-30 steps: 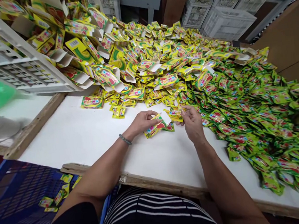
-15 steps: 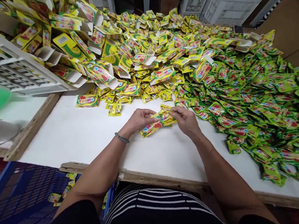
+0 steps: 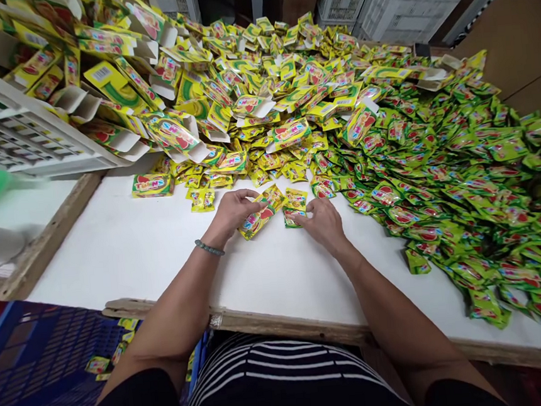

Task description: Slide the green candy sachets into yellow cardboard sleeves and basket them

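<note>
My left hand (image 3: 234,217) pinches a yellow candy box (image 3: 262,212) with a watermelon print, held at a slant just over the white tabletop. Close to its right end, my right hand (image 3: 323,223) has thumb and fingers closed on the lower edge of small candy packets. The yellow packet (image 3: 295,197) is above, with the green packet (image 3: 293,219) below it, partly under my fingertips. Whether the two are joined I cannot tell. Left of my left hand lie a closed candy box (image 3: 152,185) and a loose yellow packet (image 3: 203,200).
Green packets (image 3: 446,213) are heaped on the right. Yellow boxes and packets (image 3: 284,88) pile up behind my hands. A tipped white crate (image 3: 42,137) with open boxes stands at left. Below the wooden table edge (image 3: 285,325) is a blue basket (image 3: 41,349) holding several packets.
My hands have moved apart. The packets, earlier overlapping the box between both hands, are now separate at the right. The box has shifted left and tilted more. The view has shifted slightly.
</note>
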{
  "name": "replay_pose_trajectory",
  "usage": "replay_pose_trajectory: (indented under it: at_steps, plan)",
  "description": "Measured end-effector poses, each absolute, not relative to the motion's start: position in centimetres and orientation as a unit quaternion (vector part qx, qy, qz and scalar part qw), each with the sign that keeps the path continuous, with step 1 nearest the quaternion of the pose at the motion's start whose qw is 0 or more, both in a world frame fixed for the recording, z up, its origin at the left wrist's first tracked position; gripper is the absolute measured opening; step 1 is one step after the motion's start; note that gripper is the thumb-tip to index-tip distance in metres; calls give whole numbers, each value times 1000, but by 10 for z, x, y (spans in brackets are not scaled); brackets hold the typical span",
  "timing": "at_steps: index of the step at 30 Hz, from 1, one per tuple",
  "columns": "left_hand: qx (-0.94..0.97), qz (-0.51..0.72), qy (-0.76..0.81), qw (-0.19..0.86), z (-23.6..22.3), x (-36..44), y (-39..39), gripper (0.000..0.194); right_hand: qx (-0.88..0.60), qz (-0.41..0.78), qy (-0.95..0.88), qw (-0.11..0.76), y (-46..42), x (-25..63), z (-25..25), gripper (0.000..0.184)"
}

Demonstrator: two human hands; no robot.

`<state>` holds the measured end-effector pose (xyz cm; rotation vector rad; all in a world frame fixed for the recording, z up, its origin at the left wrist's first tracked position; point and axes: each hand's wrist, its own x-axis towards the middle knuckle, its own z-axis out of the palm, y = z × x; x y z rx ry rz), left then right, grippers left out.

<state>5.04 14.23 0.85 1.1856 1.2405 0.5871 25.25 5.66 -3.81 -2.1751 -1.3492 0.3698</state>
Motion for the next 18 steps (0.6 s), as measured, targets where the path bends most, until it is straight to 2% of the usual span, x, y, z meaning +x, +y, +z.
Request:
replay_pose_trajectory:
  at_steps: [3, 5, 8, 11, 13, 15, 18]
  plan:
    - [522, 258, 532, 615, 9, 50, 142, 42, -812, 197, -478, 270, 56, 259, -38, 42]
    - [527, 259, 522, 619, 9, 51, 141, 42, -797, 262, -450, 307, 55, 269, -35, 42]
    - [531, 249, 501, 637, 9, 52, 138, 43, -714, 336, -416, 452, 51, 283, -28, 43]
    - [550, 221, 480, 646, 9, 55, 133, 44, -635, 322, -383, 589, 51, 282, -19, 45]
    - [562, 208, 467, 650, 9, 58, 129, 46, -612, 291, -366, 638, 53, 271, -14, 44]
    - [558, 208, 452, 664, 9, 61, 125, 47, -606, 276, -362, 652, 54, 257, -13, 42]
    - [543, 220, 433, 685, 11, 64, 121, 48, -617, 298, -378, 623, 55, 242, -14, 41]
